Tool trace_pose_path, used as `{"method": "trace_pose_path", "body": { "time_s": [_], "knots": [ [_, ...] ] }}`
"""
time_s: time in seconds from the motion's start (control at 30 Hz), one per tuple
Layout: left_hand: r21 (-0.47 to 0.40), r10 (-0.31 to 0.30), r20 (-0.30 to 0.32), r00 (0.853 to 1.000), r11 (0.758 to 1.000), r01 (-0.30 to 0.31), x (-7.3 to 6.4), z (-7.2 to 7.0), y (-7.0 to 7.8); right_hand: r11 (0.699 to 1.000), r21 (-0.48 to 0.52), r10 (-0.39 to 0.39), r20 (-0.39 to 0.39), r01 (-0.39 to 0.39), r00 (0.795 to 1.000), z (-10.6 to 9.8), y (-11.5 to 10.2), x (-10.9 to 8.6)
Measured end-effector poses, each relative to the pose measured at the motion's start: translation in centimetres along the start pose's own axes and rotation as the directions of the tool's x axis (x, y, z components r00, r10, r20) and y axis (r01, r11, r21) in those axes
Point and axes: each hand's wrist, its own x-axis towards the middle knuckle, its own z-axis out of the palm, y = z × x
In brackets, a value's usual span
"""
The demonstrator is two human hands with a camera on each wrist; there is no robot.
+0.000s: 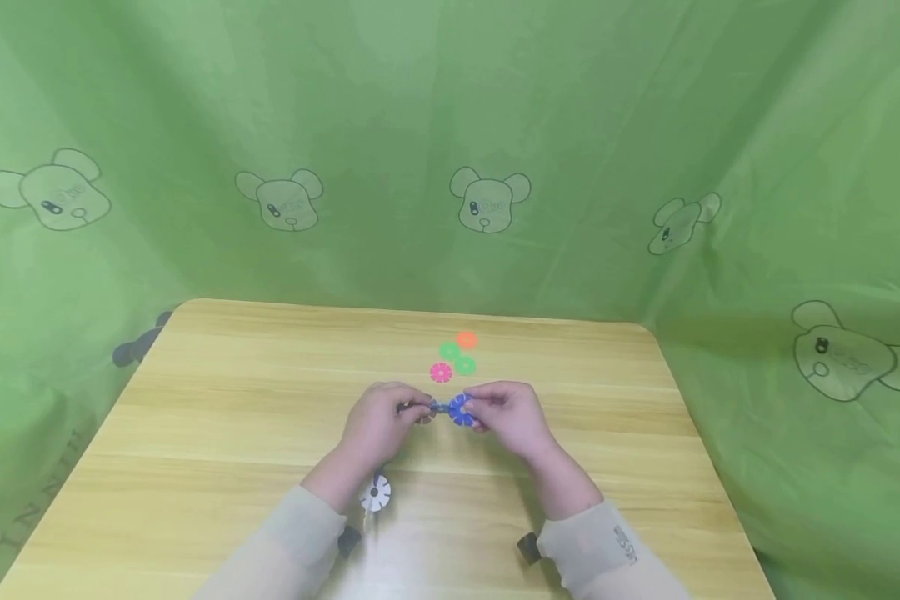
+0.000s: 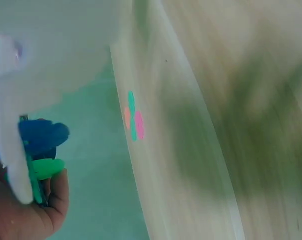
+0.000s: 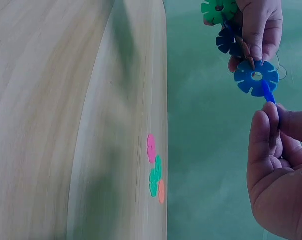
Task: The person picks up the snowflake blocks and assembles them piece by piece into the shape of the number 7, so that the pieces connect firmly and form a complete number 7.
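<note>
Notched plastic discs are joined in a chain between the two hands. My left hand (image 1: 382,421) pinches the chain near a brown disc (image 3: 244,49); a green disc (image 3: 219,9) and a dark blue disc (image 3: 225,41) show beside it. My right hand (image 1: 513,417) pinches a deep blue disc (image 1: 461,410) between thumb and fingers. In the right wrist view that disc meets the rim of a lighter blue disc (image 3: 245,84); how deep the notches sit is hidden. A white disc (image 1: 376,492) shows below the left hand, its link to the chain partly hidden.
On the wooden table (image 1: 217,400), beyond the hands, lie a pink disc (image 1: 441,372), two green discs (image 1: 464,365) and an orange disc (image 1: 466,339). Green cloth (image 1: 390,258) with bear-head prints hangs behind and at both sides.
</note>
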Motion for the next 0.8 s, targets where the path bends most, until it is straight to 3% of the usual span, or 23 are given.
{"method": "trace_pose_path", "body": {
  "time_s": [0.17, 0.3, 0.5, 0.7, 0.8],
  "knots": [
    [0.020, -0.008, 0.023, 1.000, 1.000, 0.008, 0.0, 0.1, 0.2, 1.000, 0.016, 0.004, 0.000, -0.004, 1.000, 0.4, -0.1, -0.2],
    [0.017, 0.000, -0.003, 1.000, 1.000, 0.001, -0.1, 0.2, 0.3, 0.999, 0.040, 0.002, -0.015, -0.001, 1.000, 0.6, 0.2, -0.1],
    [0.042, 0.080, -0.068, 0.995, 0.996, -0.077, 0.0, 0.2, 0.2, 0.998, 0.069, 0.017, 0.003, -0.017, 1.000, 0.7, 0.3, 0.3],
    [0.070, 0.105, -0.085, 0.991, 0.993, -0.100, 0.2, -0.4, 0.4, 0.999, 0.007, 0.036, 0.037, -0.036, 0.999, 0.2, 0.2, 1.6],
    [0.070, 0.081, -0.082, 0.993, 0.995, -0.075, 0.2, -0.4, 0.1, 0.996, -0.064, 0.061, -0.021, -0.063, 0.998, -0.6, 0.6, 3.5]
  ]
}}
